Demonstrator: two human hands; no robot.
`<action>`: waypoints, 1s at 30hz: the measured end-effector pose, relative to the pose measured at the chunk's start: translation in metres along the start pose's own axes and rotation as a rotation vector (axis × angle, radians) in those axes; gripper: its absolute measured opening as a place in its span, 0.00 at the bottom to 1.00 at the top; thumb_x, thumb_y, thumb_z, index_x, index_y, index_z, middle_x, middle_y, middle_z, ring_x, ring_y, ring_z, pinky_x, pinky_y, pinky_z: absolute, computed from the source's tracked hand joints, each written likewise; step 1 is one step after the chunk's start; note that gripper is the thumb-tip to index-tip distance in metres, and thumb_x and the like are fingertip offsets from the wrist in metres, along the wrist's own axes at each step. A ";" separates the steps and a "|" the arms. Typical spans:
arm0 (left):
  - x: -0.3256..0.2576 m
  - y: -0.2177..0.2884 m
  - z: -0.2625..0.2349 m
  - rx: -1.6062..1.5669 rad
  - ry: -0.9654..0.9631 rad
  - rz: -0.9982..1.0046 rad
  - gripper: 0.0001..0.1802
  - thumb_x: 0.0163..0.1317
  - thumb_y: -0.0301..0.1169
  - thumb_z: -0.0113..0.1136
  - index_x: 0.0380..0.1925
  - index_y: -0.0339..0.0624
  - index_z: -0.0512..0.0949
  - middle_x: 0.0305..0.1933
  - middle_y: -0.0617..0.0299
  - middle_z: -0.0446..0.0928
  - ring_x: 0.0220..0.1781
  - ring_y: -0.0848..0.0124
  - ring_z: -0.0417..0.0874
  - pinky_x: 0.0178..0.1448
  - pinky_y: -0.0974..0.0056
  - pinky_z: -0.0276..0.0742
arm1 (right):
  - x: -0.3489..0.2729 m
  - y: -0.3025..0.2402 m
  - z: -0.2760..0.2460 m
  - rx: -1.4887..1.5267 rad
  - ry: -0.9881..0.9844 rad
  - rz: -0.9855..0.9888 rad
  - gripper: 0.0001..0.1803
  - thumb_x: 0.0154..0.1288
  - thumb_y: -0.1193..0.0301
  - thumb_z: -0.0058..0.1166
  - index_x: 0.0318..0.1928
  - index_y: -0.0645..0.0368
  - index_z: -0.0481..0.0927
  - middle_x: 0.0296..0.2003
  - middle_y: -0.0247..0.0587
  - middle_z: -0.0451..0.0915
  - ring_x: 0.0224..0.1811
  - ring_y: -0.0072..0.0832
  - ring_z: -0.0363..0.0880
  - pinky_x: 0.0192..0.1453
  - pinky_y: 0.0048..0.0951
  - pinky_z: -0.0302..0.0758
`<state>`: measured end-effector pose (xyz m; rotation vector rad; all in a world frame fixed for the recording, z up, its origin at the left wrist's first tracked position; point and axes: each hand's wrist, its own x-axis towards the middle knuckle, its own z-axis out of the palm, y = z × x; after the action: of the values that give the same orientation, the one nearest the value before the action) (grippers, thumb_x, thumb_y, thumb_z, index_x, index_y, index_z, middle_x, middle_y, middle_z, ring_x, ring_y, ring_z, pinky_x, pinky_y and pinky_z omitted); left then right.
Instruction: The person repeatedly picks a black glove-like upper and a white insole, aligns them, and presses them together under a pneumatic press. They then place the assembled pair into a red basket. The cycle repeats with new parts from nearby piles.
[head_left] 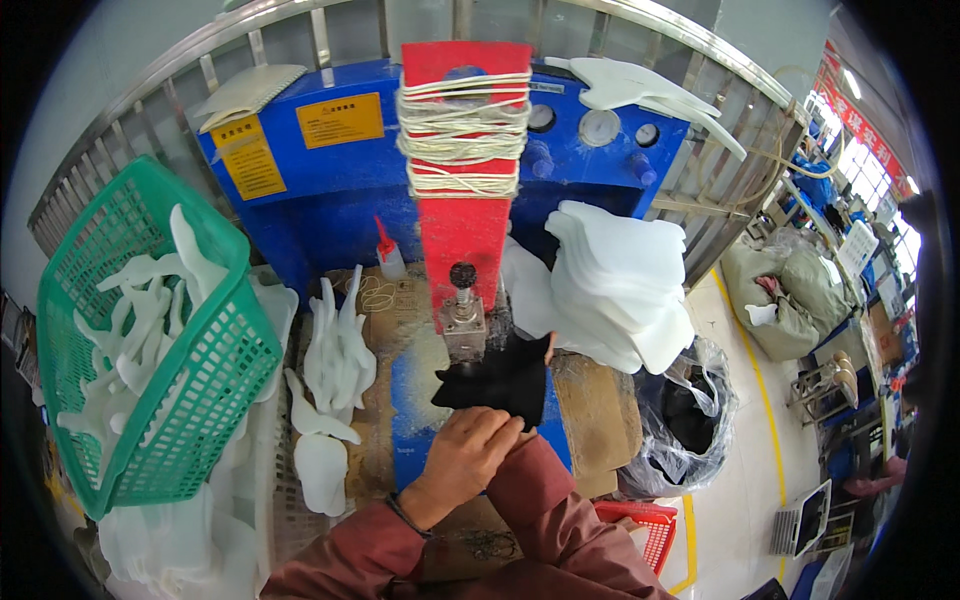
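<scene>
Head view: the black piece point(505, 380) is lying over the blue plate point(415, 440), just in front of the metal fitting point(463, 322) at the foot of the red column point(465, 235). The left grip point(458, 465) is bending its fingers onto the piece's near edge; its thumb is hiding, so I cannot tell whether it is pinching. The right grip point(550, 348) is reaching beneath the piece, only fingertips showing at the far right edge; I cannot tell whether it is clenching. Pale cord point(465, 135) is wrapping the column, and 3 dials point(600, 127) are facing forward on the blue machine point(350, 175). White sheets point(630, 280) are piling up at right; a green basket point(205, 440) is holding slender white pieces at left.
</scene>
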<state>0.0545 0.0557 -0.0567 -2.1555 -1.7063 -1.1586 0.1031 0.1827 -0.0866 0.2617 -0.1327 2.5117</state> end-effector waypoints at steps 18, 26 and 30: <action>-0.034 0.024 -0.036 -0.006 -0.043 -0.119 0.14 0.58 0.23 0.66 0.46 0.38 0.85 0.42 0.61 0.80 0.42 0.62 0.84 0.44 0.60 0.82 | -0.029 0.042 -0.020 0.008 0.085 0.148 0.47 0.77 0.32 0.33 0.73 0.61 0.70 0.68 0.47 0.76 0.69 0.38 0.75 0.76 0.39 0.69; -0.037 0.051 -0.042 -0.087 -0.087 -0.136 0.15 0.55 0.20 0.67 0.44 0.38 0.85 0.42 0.59 0.81 0.41 0.60 0.86 0.44 0.60 0.84 | -0.061 0.032 -0.010 -0.065 0.119 0.179 0.46 0.78 0.32 0.31 0.74 0.59 0.68 0.68 0.45 0.76 0.69 0.38 0.76 0.76 0.41 0.71; -0.039 0.056 -0.041 -0.103 -0.092 -0.097 0.16 0.56 0.22 0.66 0.47 0.39 0.84 0.43 0.60 0.80 0.42 0.62 0.84 0.45 0.60 0.82 | -0.073 0.027 -0.007 -0.179 0.227 0.153 0.45 0.79 0.33 0.30 0.74 0.58 0.69 0.67 0.45 0.77 0.68 0.38 0.77 0.74 0.41 0.72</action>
<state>0.0829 -0.0159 -0.0357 -2.2412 -1.8469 -1.2149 0.1443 0.1214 -0.1106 -0.1103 -0.2928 2.6383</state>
